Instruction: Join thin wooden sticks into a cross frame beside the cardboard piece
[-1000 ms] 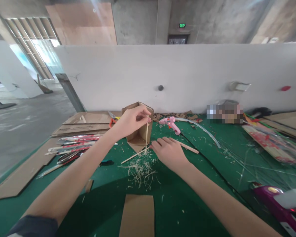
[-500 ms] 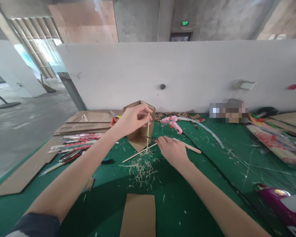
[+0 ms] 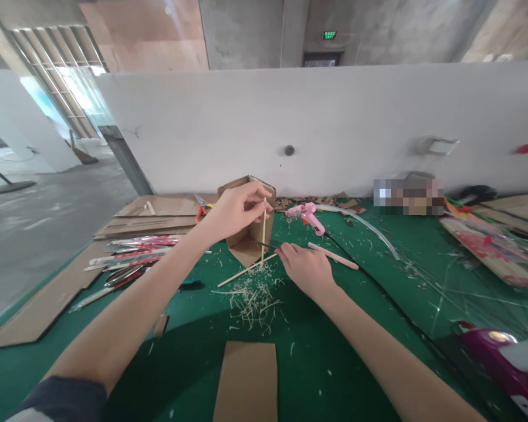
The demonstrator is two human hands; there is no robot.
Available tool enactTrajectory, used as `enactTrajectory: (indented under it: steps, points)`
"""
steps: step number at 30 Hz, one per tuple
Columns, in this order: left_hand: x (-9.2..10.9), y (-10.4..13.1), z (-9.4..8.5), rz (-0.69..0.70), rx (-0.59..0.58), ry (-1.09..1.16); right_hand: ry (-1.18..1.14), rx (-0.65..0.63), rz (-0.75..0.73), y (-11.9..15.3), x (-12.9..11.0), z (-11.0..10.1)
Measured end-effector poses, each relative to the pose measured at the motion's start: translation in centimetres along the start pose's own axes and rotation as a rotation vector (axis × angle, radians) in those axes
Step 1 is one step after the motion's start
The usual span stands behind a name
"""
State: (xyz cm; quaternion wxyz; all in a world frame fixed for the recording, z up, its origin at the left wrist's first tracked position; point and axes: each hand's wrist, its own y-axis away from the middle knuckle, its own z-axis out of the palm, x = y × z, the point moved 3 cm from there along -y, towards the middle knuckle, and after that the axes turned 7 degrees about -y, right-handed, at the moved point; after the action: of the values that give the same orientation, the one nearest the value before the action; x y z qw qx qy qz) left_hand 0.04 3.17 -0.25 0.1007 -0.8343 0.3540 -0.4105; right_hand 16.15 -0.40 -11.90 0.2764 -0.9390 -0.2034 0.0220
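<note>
Head view: the thin wooden stick [image 3: 264, 234] is near the middle of the table's [image 3: 330, 363] far half, held upright with a slight lean. Your left hand [image 3: 246, 205] has thumb and fingertips pinched together on its upper end. The lower end is down among the wood shavings [image 3: 253, 302]; whether it bears on the table cannot be told. Your right hand [image 3: 305, 266] has its fingers clamped on a thin dark blade [image 3: 257, 242], which crosses the stick in view; contact between the two cannot be confirmed, and the rest of the tool is hidden in your grip.

A second stick [image 3: 242, 273] lies aslant on the table, one end just beside the upright one. Directly behind is a cardboard box [image 3: 241, 245], its hollow side facing you. To the right of the box, toward the far edge, lies a pink glue gun [image 3: 313, 220]; a thicker wooden rod [image 3: 341, 260] lies just beyond your right hand.

Orange-handled scissors [image 3: 200, 212] and wrapped packets [image 3: 134, 251] lie to your left, with a cardboard strip [image 3: 39, 310] along the left edge. A cardboard sheet [image 3: 246, 381] lies nearest you; a purple machine [image 3: 495, 354] occupies the near right corner.
</note>
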Motion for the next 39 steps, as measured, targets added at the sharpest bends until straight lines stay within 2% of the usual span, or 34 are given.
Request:
enactTrajectory:
  steps: [4,9,14,19,24,30,34,37,39]
  points:
    - [0.0,0.0,0.0,0.019,0.007,0.017,0.003,-0.051,-0.04,0.3,-0.1,0.4]
    - [0.2,0.0,0.2,0.018,0.013,0.0,0.059,0.088,0.039,-0.2,0.3,-0.2]
    - [0.2,0.0,0.1,0.01,0.023,-0.013,0.023,-0.027,-0.022,0.1,-0.3,0.4]
    - [0.1,-0.1,0.1,0.013,0.025,-0.028,0.034,0.017,0.062,0.0,0.0,0.1]
    - [-0.1,-0.1,0.0,0.008,0.026,-0.032,-0.004,-0.193,0.038,0.1,-0.4,0.6]
    - [-0.1,-0.1,0.0,0.005,0.04,-0.029,-0.053,-0.274,0.004,0.3,-0.4,0.4]
    - [-0.1,-0.2,0.0,-0.007,0.04,-0.031,-0.056,-0.269,-0.09,0.0,-0.6,-1.4]
    - [-0.2,-0.2,-0.1,-0.013,0.035,-0.024,-0.05,-0.299,-0.135,0.2,-0.7,-4.3]
    - [-0.3,-0.3,-0.1,-0.014,0.04,-0.014,-0.069,-0.345,-0.15,1.6,-0.5,-6.9]
